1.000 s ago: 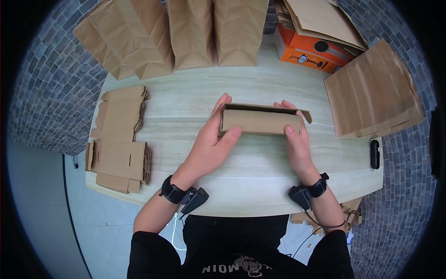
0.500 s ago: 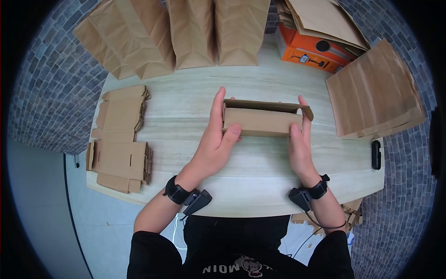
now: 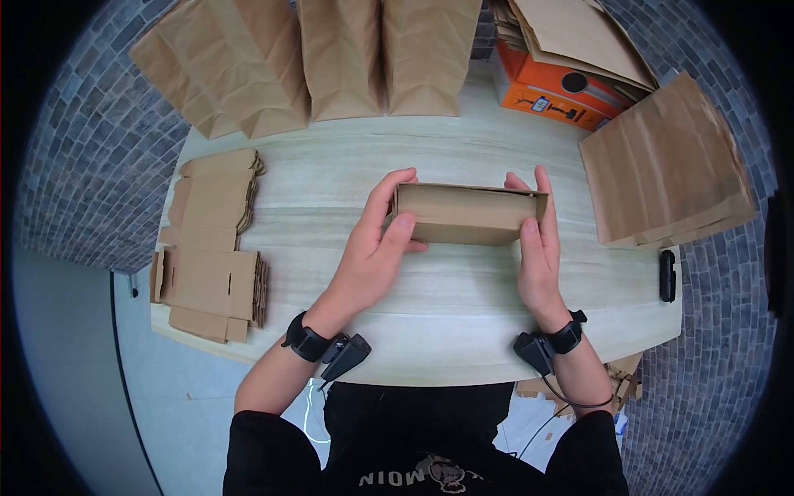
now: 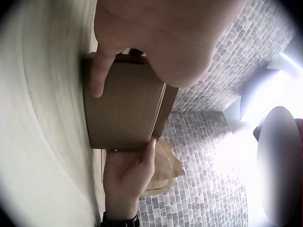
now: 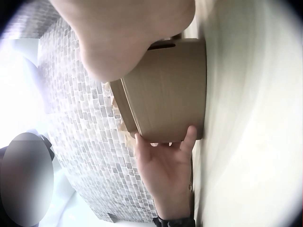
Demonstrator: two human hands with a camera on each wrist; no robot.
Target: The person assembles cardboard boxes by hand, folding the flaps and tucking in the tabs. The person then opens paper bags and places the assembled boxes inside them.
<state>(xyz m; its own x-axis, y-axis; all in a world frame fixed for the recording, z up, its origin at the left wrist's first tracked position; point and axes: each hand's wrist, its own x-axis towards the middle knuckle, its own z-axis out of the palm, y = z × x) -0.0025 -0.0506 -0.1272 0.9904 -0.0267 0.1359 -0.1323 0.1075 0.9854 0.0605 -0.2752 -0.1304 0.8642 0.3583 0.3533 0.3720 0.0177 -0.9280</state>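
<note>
Left hand (image 3: 368, 252): grips box's (image 3: 467, 217) left end
Right hand (image 3: 539, 258): grips right end
Table (image 3: 451, 318): spreads between box and near edge

From where I stand, several fingers of the left hand (image 3: 370, 248) vanish behind and beneath the cardboard box (image 3: 463, 231), and some of the right hand (image 3: 539, 256) is lost behind its far end. The tall paper bags (image 3: 422, 58) run off the head view's top edge, as does the stack of brown sheets (image 3: 579, 33), which covers the top of the orange box (image 3: 546, 91); the small pictures on its side are hard to read. I can't tell what the black object (image 3: 667, 275) is.
</note>
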